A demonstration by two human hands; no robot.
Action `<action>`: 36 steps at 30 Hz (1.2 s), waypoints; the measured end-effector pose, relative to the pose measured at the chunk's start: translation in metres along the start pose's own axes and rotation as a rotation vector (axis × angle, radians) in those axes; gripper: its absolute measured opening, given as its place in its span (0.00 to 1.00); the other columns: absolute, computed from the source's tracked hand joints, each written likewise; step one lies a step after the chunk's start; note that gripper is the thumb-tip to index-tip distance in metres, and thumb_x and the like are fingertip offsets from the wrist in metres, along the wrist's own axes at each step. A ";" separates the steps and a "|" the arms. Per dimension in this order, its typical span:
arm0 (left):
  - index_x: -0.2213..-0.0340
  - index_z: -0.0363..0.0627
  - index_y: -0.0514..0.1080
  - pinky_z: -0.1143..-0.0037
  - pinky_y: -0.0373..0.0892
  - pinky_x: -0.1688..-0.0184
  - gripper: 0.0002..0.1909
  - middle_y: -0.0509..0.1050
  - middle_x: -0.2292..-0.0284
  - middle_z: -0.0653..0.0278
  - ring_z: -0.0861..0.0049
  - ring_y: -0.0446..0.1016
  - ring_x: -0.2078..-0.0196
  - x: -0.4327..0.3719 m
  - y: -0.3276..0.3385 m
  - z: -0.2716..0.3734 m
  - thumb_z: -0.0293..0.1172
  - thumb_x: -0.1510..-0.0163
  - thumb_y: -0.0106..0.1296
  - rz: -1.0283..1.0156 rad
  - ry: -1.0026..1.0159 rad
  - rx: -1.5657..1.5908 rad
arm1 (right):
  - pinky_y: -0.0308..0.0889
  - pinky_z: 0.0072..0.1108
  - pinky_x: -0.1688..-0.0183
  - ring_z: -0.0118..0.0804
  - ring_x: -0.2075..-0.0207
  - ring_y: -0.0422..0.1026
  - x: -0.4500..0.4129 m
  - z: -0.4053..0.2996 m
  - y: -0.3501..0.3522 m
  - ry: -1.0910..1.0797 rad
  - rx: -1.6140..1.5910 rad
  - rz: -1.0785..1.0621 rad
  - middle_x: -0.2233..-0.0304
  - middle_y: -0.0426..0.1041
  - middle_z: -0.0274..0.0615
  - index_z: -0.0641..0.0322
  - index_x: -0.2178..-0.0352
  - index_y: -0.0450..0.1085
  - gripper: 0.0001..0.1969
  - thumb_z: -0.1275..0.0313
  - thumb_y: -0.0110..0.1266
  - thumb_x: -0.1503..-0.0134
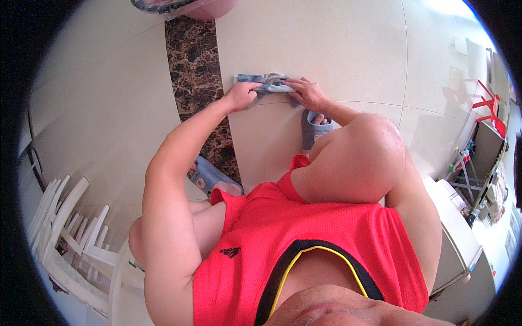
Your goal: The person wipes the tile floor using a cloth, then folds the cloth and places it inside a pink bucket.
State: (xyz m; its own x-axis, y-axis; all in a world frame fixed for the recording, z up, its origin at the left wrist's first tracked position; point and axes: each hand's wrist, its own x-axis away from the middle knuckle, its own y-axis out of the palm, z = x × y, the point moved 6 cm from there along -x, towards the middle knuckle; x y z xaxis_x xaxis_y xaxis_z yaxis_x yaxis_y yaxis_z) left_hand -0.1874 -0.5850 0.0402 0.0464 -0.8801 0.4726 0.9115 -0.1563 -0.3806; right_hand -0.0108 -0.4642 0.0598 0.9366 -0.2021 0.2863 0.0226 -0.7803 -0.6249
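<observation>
A crumpled blue, grey and white cloth (267, 77) lies low over the cream floor tiles, near a tile joint. My left hand (240, 97) grips its near left side, fingers curled and thumb tucked in. At the cloth's right end is my right hand (308, 94), its fingers lying over the fabric and holding it. The underside of the cloth is hidden, so how it meets the floor is hard to tell. Just below my right hand is my right foot in a blue-grey slipper (320, 129); the other slipper (212, 173) is farther left.
A dark brown marble strip (193, 65) runs across the tiled floor (326, 45) left of the cloth. A pink tub (214, 9) stands at the top edge. White chairs (77, 228) are at lower left. A white cabinet (454, 232) and a red stool (487, 106) are on the right.
</observation>
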 end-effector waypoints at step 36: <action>0.53 0.40 0.63 0.72 0.70 0.57 0.23 0.71 0.62 0.60 0.72 0.71 0.59 0.051 0.089 -0.023 0.22 0.55 0.46 0.374 -0.408 1.025 | 0.63 0.25 0.49 0.34 0.55 0.69 -0.001 -0.051 0.063 0.325 -0.852 -0.190 0.59 0.72 0.42 0.68 0.50 0.63 0.26 0.77 0.56 0.52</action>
State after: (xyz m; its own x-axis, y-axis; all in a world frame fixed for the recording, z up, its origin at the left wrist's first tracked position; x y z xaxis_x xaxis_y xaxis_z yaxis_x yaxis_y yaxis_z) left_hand -0.1128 -0.6540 0.0121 0.3401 -0.5556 0.7587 0.7076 0.6826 0.1826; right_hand -0.0287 -0.5437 0.0570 0.7966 -0.0818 0.5990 -0.2196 -0.9623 0.1606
